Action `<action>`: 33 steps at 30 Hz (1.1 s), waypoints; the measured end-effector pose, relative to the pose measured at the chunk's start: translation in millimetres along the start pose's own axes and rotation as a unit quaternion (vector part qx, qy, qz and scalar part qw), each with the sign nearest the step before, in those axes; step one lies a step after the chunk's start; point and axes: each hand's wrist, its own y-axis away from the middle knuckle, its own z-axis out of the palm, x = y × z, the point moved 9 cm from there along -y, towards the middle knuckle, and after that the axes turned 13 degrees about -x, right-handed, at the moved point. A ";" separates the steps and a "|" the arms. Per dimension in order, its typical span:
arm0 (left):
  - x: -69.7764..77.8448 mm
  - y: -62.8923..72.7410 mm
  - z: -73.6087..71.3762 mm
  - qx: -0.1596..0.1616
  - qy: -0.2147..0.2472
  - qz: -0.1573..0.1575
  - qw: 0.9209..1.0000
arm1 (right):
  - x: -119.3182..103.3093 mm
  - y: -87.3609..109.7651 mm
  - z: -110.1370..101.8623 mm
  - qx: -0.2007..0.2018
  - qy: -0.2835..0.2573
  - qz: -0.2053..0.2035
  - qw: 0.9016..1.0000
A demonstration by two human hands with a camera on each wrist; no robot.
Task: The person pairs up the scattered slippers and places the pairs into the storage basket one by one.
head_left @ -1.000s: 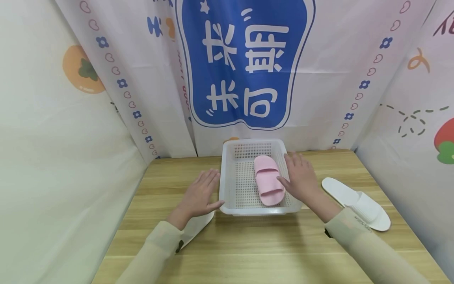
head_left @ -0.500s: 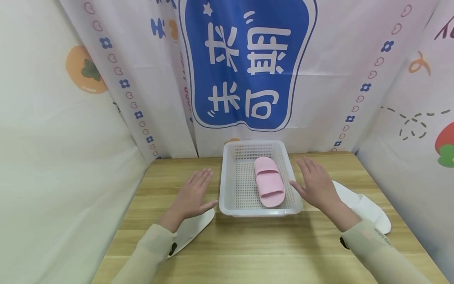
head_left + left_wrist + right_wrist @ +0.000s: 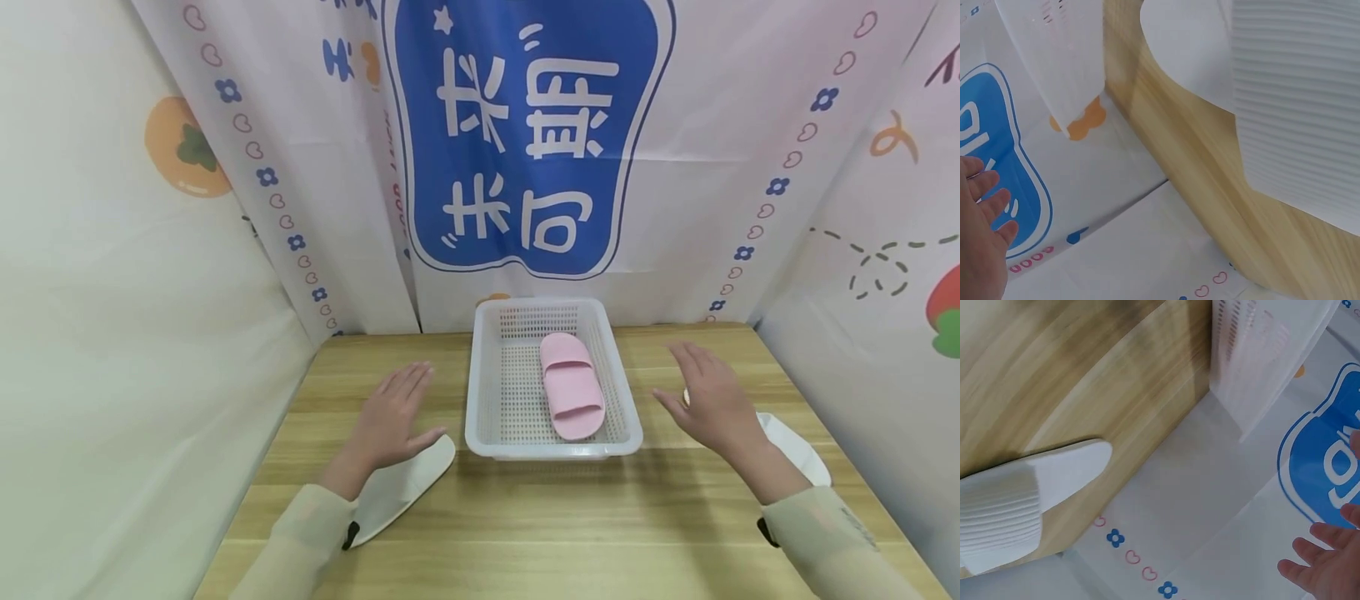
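"Position first: how is the left slipper [image 3: 407,482] placed against the left hand [image 3: 386,421]?"

"Below it and slightly to the right, left of centre in the head view, partly hidden by the wrist. Its long axis is slanted from lower left to upper right, and its upper end is brought just beside the lower left corner of the basket [image 3: 555,451]."

"And the right slipper [image 3: 797,447]?"

"It is laid on the table [image 3: 525,533], towards the right of the frame, and slanted the other way, upper left to lower right. Its middle is hidden by the right hand [image 3: 712,400] (the ridged strap [image 3: 1000,519] is better shown at lower left in the right wrist view). Each is placed nearer to the hand on its own side."

"Is anything gripped?"

"Nothing. Both hands are raised, fingers extended, thumbs spread away; the left is angled to upper right, the right to upper left. Between them the basket is touched by neither, and the pink slipper [image 3: 573,387] is contained in its right half."
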 end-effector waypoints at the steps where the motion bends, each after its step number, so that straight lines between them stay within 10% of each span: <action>1: -0.8 1.3 -0.4 0.002 0.004 0.000 1.000 | 2.8 2.0 -0.9 0.003 -0.003 0.001 1.000; 22: -28.1 45.3 17.2 0.025 0.035 -0.032 0.999 | 67.4 46.9 3.5 -0.018 -0.023 0.057 0.998; 33: -38.9 80.5 58.0 -0.079 0.065 -0.117 0.988 | 106.9 72.6 22.7 -0.080 -0.028 0.107 0.991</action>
